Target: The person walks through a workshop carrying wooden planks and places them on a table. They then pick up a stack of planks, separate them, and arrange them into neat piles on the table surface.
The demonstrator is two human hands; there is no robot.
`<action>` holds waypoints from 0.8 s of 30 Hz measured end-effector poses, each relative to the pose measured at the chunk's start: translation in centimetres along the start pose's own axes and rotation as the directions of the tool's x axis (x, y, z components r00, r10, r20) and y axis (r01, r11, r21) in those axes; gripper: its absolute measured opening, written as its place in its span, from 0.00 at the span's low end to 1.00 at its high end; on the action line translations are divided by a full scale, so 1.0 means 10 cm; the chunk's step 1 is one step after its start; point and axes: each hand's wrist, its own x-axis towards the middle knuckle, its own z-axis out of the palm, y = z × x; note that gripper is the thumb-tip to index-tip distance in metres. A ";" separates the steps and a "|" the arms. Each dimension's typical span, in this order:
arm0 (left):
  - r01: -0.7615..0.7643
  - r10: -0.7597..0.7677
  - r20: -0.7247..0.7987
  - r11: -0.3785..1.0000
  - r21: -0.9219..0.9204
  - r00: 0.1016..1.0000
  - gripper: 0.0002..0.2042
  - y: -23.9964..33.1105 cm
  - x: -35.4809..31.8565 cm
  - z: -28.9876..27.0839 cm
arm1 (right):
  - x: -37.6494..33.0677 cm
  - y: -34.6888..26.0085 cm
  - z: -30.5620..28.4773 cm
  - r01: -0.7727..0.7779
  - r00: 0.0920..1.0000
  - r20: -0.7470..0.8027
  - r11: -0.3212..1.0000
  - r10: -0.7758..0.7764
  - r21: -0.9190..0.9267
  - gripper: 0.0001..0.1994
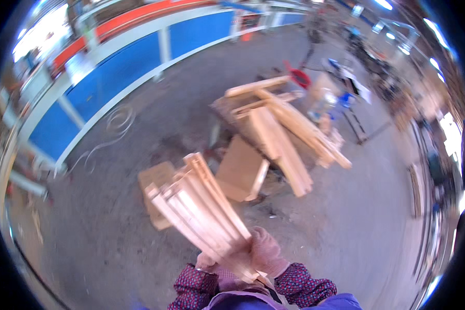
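A bundle of several long, pale wooden strips (204,214) leans away from my body, its far ends pointing up and to the left. My right hand (267,253), in a pinkish work glove, is closed round the bundle's right side near its lower end. On the opposite side, my gloved left hand (206,262) grips the same strips; most of its fingers are hidden behind the wood. Ahead and to the right, more wooden strips (280,147) lie crosswise on a low stand. An open cardboard box (237,173) sits on the floor just beyond the bundle.
A brown cardboard piece (155,191) lies partly behind the bundle. A long machine with blue panels (116,62) runs along the far left, with loose pale hose (120,121) before it. A red basin (300,78) stands past the stand; blurred clutter lines the right.
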 end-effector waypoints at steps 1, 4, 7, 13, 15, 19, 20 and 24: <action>0.012 -0.012 0.019 1.000 0.019 1.000 0.41 0.05 0.09 0.13 | 0.02 0.03 -0.05 -0.020 0.998 -0.056 1.000 0.021 0.020 0.47; 0.046 -0.053 0.070 0.994 0.098 0.996 0.41 0.07 0.32 0.33 | -0.02 0.02 -0.14 -0.066 0.977 -0.194 0.991 0.088 0.120 0.56; 0.063 -0.085 0.125 0.983 0.173 0.989 0.42 0.03 0.51 0.66 | -0.10 0.06 -0.30 0.020 0.928 -0.372 0.998 0.006 0.065 0.62; 0.040 -0.086 0.084 0.898 0.438 0.993 0.44 -0.13 0.71 1.45 | 0.00 0.34 -1.03 0.061 0.961 -0.265 0.996 -0.078 -0.072 0.63; -0.118 0.048 0.397 0.981 0.153 0.916 0.39 -0.46 0.94 1.68 | 0.08 0.53 -1.26 -0.025 0.982 -0.190 0.999 0.016 -0.043 0.62; -0.100 0.090 0.287 0.995 0.022 0.954 0.41 -0.97 1.39 1.74 | 0.25 1.24 -1.50 -0.103 0.994 -0.035 0.995 0.102 -0.009 0.59; -0.087 0.076 0.234 0.995 0.040 0.969 0.41 -1.05 1.52 1.87 | 0.33 1.41 -1.56 -0.097 0.995 0.010 0.995 0.097 0.002 0.58; -0.032 0.036 0.228 0.999 -0.021 0.973 0.42 -1.48 2.10 2.02 | 0.63 1.98 -1.83 -0.228 0.956 0.172 0.971 0.237 -0.067 0.59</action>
